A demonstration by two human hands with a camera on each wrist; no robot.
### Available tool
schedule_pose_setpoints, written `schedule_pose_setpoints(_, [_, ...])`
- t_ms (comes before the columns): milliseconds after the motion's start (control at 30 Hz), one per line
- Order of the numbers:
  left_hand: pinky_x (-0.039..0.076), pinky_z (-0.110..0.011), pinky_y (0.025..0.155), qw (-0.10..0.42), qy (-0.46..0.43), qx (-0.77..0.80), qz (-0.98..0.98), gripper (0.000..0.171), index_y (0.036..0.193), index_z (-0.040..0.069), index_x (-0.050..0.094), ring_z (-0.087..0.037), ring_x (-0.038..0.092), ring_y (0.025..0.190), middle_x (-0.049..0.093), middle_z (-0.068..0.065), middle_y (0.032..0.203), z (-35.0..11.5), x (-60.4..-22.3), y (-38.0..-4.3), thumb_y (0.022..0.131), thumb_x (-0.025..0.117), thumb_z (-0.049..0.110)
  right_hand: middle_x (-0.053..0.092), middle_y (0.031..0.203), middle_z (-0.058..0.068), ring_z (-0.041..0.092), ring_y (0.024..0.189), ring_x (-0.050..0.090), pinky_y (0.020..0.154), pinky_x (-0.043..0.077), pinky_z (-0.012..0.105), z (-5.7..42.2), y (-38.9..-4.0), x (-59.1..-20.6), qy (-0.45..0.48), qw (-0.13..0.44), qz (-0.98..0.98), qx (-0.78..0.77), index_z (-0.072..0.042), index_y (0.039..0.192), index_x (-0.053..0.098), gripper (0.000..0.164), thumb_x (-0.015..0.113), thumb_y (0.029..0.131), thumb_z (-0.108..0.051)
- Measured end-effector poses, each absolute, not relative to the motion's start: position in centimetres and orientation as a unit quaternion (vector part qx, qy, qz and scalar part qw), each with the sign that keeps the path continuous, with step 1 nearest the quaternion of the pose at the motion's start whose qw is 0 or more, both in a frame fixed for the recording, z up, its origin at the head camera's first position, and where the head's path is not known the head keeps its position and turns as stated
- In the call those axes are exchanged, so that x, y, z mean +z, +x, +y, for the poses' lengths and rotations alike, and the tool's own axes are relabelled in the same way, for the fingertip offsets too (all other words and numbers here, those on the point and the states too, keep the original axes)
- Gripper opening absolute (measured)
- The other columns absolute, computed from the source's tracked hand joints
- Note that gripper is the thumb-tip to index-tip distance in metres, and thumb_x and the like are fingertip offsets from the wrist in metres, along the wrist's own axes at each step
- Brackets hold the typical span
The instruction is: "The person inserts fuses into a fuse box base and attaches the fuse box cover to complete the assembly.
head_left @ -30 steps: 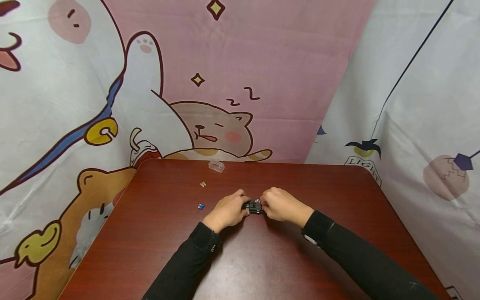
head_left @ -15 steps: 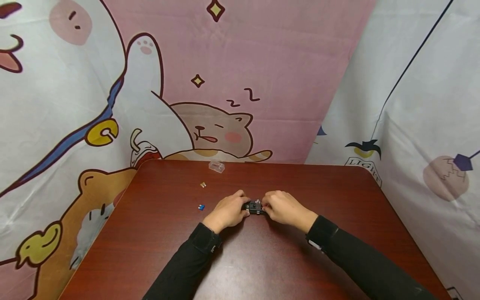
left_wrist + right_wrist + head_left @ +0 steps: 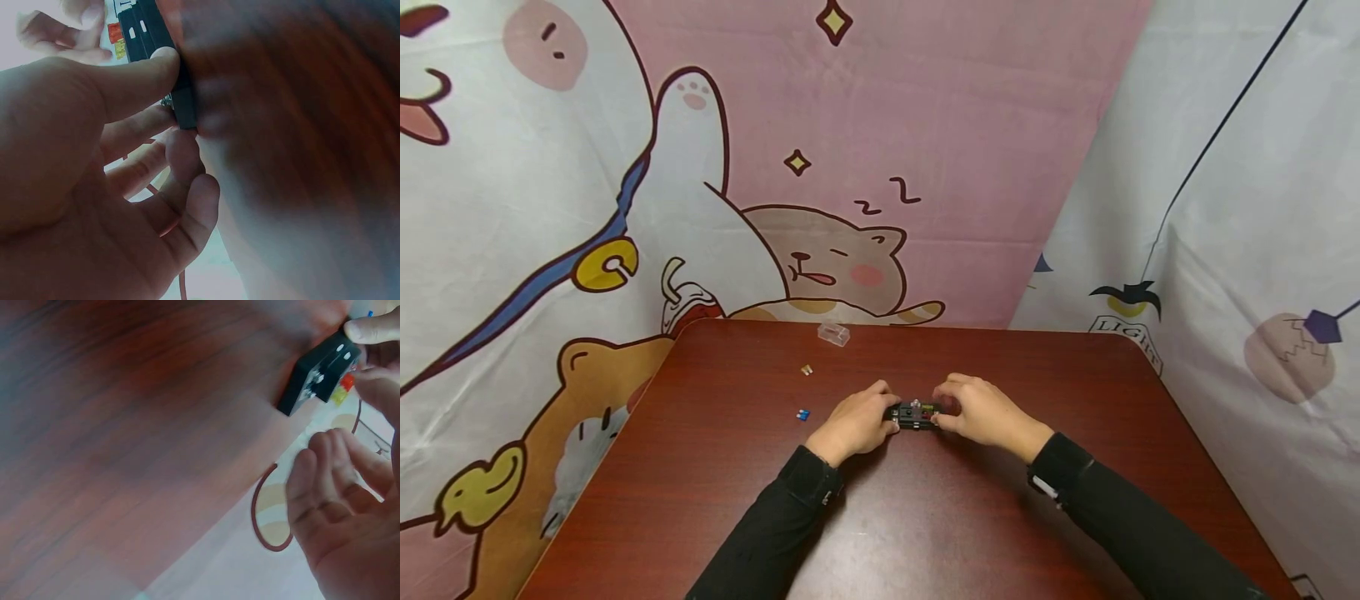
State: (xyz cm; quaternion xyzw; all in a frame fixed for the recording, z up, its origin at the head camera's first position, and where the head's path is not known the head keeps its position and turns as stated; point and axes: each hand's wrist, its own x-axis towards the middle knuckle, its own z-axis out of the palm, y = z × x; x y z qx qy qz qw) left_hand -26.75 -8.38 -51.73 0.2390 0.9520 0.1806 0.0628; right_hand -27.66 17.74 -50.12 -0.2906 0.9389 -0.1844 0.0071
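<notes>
- Head view: my left hand (image 3: 852, 425) pinches the black block (image 3: 913, 415) just below centre, probably to steady it.
- My right hand (image 3: 988, 414), fingers loose, is at its right end, apparently for access.

An oblong black block (image 3: 916, 416) lies crosswise, carrying red and yellow pieces (image 3: 347, 382).

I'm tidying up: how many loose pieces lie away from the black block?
3: a clear piece near the far edge of the table, a tan piece nearer, and a blue piece nearest the left hand. Others may be hidden.
</notes>
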Motion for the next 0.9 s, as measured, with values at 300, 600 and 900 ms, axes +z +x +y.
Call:
schedule_pose_setpoints(300, [0.059, -0.044, 0.098, 0.060, 0.232, 0.177, 0.955, 0.046, 0.147, 0.016, 0.071, -0.023, 0.071, 0.113, 0.064, 0.000, 0.135, -8.2, -51.7, -26.7, 0.104, 0.080, 0.030, 0.068, 0.131, 0.000, 0.015, 0.109, 0.063, 0.095, 0.056, 0.041, 18.7, -27.9, -52.0, -0.280, 0.066, 0.939, -0.187, -0.012, 0.146, 0.070, 0.061, 0.088, 0.096, -0.042])
schedule_pose_setpoints(600, [0.059, -0.045, 0.100, 0.056, 0.230, 0.167, 0.957, 0.047, 0.148, 0.016, 0.071, -0.023, 0.071, 0.114, 0.064, -0.001, 0.135, -8.0, -51.6, -26.4, 0.104, 0.079, 0.029, 0.067, 0.119, -0.006, 0.012, 0.101, 0.059, 0.088, 0.052, 0.033, 18.9, -28.4, -52.7, -0.298, 0.051, 0.933, -0.193, -0.016, 0.135, 0.077, 0.047, 0.089, 0.095, -0.037])
schedule_pose_setpoints(900, [0.060, -0.045, 0.097, 0.040, 0.242, 0.160, 0.956, 0.046, 0.147, 0.014, 0.071, -0.024, 0.073, 0.113, 0.065, -0.001, 0.133, -8.0, -51.8, -26.2, 0.104, 0.080, 0.029, 0.067, 0.123, -0.006, 0.014, 0.110, 0.063, 0.093, 0.053, 0.036, 18.7, -28.5, -53.0, -0.303, 0.051, 0.930, -0.203, -0.019, 0.133, 0.078, 0.043, 0.088, 0.097, -0.038])
